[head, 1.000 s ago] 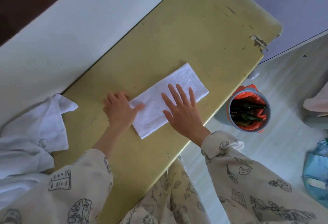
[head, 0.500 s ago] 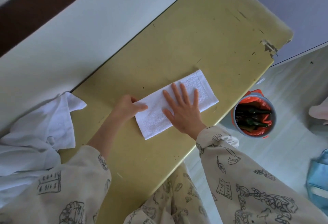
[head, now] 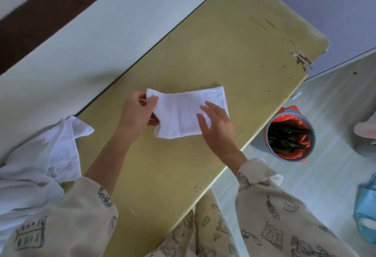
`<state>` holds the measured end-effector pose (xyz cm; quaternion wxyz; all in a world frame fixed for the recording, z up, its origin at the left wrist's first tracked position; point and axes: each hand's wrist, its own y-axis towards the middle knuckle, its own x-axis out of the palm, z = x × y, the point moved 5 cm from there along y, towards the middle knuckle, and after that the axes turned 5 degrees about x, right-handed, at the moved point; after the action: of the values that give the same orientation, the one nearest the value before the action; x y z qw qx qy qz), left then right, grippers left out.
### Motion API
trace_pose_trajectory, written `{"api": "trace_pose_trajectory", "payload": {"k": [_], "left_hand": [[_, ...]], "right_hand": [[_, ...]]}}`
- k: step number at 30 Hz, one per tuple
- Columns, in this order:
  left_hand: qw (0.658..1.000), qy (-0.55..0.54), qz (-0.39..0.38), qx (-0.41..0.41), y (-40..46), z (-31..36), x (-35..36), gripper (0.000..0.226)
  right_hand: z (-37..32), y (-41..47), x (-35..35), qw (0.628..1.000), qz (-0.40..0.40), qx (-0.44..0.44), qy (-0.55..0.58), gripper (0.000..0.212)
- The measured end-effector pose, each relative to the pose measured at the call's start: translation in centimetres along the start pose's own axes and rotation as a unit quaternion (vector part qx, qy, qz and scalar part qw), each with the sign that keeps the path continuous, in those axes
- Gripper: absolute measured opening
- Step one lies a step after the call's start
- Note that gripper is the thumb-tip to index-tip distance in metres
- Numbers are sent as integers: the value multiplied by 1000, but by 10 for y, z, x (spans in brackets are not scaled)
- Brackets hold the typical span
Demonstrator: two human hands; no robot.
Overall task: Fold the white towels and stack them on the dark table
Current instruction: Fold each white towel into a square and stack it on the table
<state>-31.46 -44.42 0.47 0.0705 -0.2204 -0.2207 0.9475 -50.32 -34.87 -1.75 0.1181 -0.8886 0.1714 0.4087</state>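
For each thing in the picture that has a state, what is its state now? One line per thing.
Folded towel: folded into a strip, left end lifted off the table.
Left hand: pinches the towel's left end.
Right hand: open, fingers on the towel.
Towel pile: unfolded, crumpled.
Bin: open, holds dark bottles.

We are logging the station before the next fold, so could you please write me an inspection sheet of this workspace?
Surface: yellow-green table, scuffed, chipped at its far right corner.
Job's things: folded white towel on the table; unfolded white towels heaped at the left end.
Clutter: nothing seen on the table.
Grippers: left hand pinches the towel's left end; right hand lies open over its right part.
Cables: nothing seen.
Surroundings: grey bin with orange liner holding dark bottles, on the floor to the right; blue object at the frame edge.
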Motion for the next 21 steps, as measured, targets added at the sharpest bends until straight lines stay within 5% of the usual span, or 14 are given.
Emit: {"api": "trace_pose_trajectory", "payload": {"k": [9,18,21], "left_hand": [[992,-17,-104,-61,6,40,118,16],[979,111,-170,-1,13,37,161,19],[983,128,-106,77,9,39,145,23]], "right_hand": [[60,20,-19,916,-151,268,257,22],[65,30,-21,916,-167,269,245,25],[65,33,-19,917,-147,284,239,15]]}}
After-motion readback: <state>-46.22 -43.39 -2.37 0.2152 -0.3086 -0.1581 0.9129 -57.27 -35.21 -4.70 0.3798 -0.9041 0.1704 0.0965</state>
